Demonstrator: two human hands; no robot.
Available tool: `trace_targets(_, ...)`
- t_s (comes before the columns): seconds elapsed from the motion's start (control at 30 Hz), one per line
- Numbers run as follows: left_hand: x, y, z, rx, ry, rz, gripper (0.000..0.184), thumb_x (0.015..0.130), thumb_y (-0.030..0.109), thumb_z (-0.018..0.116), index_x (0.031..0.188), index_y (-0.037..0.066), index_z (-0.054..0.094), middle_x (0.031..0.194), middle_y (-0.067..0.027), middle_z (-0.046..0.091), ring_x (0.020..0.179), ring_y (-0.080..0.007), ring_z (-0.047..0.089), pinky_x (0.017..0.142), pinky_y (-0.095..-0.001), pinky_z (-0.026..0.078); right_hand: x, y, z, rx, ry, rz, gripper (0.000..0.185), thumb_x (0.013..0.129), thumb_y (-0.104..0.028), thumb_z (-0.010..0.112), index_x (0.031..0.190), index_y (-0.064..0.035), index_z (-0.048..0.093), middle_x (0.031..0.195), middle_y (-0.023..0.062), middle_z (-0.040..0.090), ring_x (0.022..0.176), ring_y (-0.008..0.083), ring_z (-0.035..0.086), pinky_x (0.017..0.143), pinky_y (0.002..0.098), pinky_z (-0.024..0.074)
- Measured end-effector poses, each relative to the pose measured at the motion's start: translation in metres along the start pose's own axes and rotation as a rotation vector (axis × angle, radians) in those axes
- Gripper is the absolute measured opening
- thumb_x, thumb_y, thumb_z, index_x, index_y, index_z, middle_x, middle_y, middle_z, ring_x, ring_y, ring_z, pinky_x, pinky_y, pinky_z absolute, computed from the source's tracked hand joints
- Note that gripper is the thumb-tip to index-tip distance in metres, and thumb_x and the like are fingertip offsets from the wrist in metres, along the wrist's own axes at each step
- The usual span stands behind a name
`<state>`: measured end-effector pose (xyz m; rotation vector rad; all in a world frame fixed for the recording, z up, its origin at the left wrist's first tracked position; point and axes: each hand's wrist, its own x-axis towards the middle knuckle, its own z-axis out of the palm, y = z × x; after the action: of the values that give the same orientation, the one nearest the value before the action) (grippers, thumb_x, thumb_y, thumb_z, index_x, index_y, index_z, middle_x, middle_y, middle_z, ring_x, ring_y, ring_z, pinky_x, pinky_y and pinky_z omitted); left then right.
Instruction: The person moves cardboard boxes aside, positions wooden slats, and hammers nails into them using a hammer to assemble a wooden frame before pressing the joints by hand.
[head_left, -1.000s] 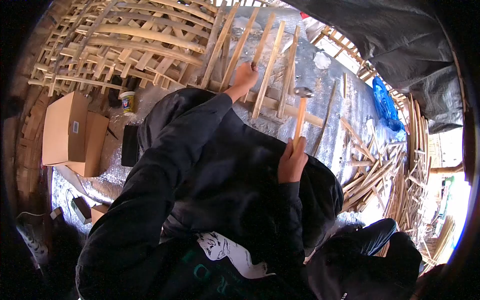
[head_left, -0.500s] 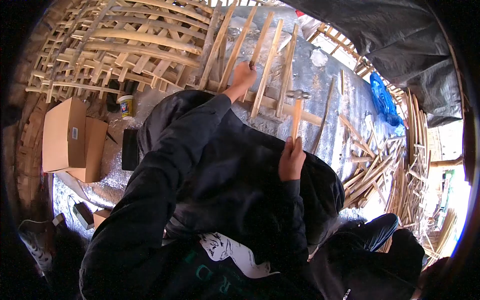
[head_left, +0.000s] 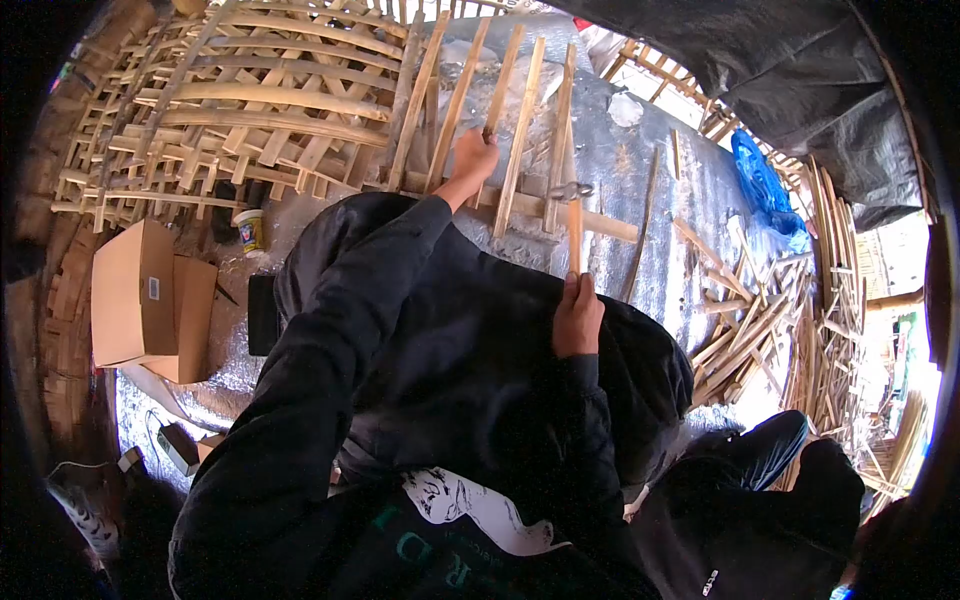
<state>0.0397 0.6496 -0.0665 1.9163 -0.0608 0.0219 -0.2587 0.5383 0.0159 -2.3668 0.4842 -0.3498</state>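
My left hand (head_left: 475, 158) is closed around the lower part of an upright wooden slat (head_left: 503, 83). This slat is one of several side by side, including a neighbouring slat (head_left: 520, 135) just to its right. Across their lower ends runs a crosspiece (head_left: 608, 227). My right hand (head_left: 578, 318) grips a hammer (head_left: 574, 225) by its wooden handle. The metal hammer head points away from me, over the crosspiece near the rightmost slat. I cannot tell whether the head touches the wood.
Woven bamboo lattice (head_left: 270, 95) lies at the upper left. A cardboard box (head_left: 130, 295) and a small tub (head_left: 250, 232) are on the left. Loose bamboo strips (head_left: 750, 340) and a blue plastic bag (head_left: 765, 190) lie right. Another person's dark clothing (head_left: 750, 520) shows at lower right.
The hammer has shifted a little left, with its head nearer the rightmost slat. My left hand keeps its hold on the slat. The whole view has shifted slightly.
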Motion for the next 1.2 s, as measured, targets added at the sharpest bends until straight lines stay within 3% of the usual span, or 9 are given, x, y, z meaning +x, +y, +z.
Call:
trace_targets(0.2,0.005,-0.006,0.004,0.018,-0.009,-0.009,0.023,0.09,0.02,0.06,0.09,-0.003,0.066,0.083,-0.0264,0.067,0.085,-0.0445,0.065,0.072,-0.0528,0.048,-0.002,-0.016,0.0,0.079,0.147,0.083,0.025,0.104,-0.024,0.043,0.097,-0.0003,0.046,0.076,0.0326,0.058,0.075,0.0532,0.056,0.059,0.0565,0.0387)
trace_targets(0.27,0.002,-0.004,0.002,-0.019,-0.014,-0.046,0.022,0.089,0.019,0.06,0.09,-0.003,0.065,0.084,-0.0261,0.067,0.085,-0.0443,0.065,0.072,-0.0525,0.048,-0.004,0.009,0.016,-0.125,-0.018,0.161,0.022,0.104,-0.024,0.043,0.103,-0.0021,0.04,0.077,0.0336,0.061,0.077,0.0551,0.058,0.06,0.0595,0.0442)
trace_targets(0.43,0.005,-0.004,0.003,-0.05,-0.025,0.008,0.02,0.089,0.017,0.06,0.089,-0.003,0.064,0.081,-0.0243,0.067,0.083,-0.0432,0.065,0.071,-0.0509,0.047,0.004,0.028,0.01,-0.085,-0.026,0.108,0.024,0.104,-0.025,0.044,0.102,-0.0015,0.04,0.077,0.0341,0.061,0.076,0.0554,0.058,0.059,0.0605,0.0433)
trace_targets(0.67,-0.006,0.002,-0.006,-0.08,-0.05,-0.053,0.022,0.092,0.018,0.06,0.089,-0.003,0.063,0.068,-0.0188,0.064,0.058,-0.0302,0.066,0.05,-0.0438,0.048,0.005,-0.003,-0.006,0.04,0.218,-0.051,0.024,0.104,-0.023,0.047,0.098,-0.0015,0.038,0.073,0.0326,0.057,0.071,0.0534,0.056,0.052,0.0571,0.0372)
trace_targets(0.77,-0.008,0.01,-0.008,-0.116,-0.038,-0.041,0.021,0.092,0.018,0.059,0.088,-0.003,0.063,0.063,-0.0164,0.063,0.052,-0.0266,0.064,0.047,-0.0419,0.047,0.005,0.014,0.01,0.05,0.181,0.036,0.024,0.103,-0.024,0.047,0.098,-0.002,0.038,0.073,0.033,0.058,0.073,0.0537,0.057,0.054,0.058,0.0386)
trace_targets(0.83,-0.005,0.004,-0.005,-0.137,-0.038,-0.039,0.021,0.092,0.018,0.059,0.088,-0.003,0.063,0.063,-0.0157,0.062,0.052,-0.0261,0.064,0.047,-0.0418,0.048,0.003,0.024,0.014,-0.081,-0.078,0.169,0.022,0.102,-0.021,0.049,0.103,-0.0002,0.042,0.079,0.0342,0.059,0.08,0.0528,0.058,0.06,0.0581,0.0409)
trace_targets(0.9,0.004,-0.001,-0.004,-0.177,-0.108,-0.041,0.021,0.092,0.018,0.058,0.088,-0.003,0.063,0.066,-0.015,0.063,0.052,-0.0256,0.063,0.046,-0.0409,0.048,0.005,0.028,0.012,-0.034,-0.057,0.179,0.022,0.102,-0.021,0.049,0.1,0.0,0.044,0.082,0.0348,0.06,0.086,0.0542,0.057,0.064,0.0595,0.0416)
trace_targets(1.0,-0.003,0.004,-0.005,-0.078,-0.02,0.024,0.021,0.093,0.018,0.058,0.088,-0.002,0.063,0.065,-0.0145,0.063,0.052,-0.0259,0.064,0.045,-0.0405,0.049,0.004,0.027,0.005,-0.044,0.045,0.024,0.025,0.102,-0.023,0.049,0.093,-0.0004,0.041,0.072,0.0326,0.059,0.073,0.0534,0.058,0.055,0.0575,0.0408)
trace_targets(1.2,-0.001,0.001,-0.005,-0.096,-0.066,-0.066,0.026,0.093,0.02,0.059,0.085,-0.004,0.063,0.066,-0.0161,0.064,0.054,-0.0275,0.065,0.046,-0.0407,0.05,0.007,-0.007,-0.007,0.017,0.236,-0.071,0.022,0.102,-0.021,0.049,0.1,-0.001,0.041,0.07,0.032,0.057,0.07,0.0529,0.057,0.053,0.0568,0.0406)
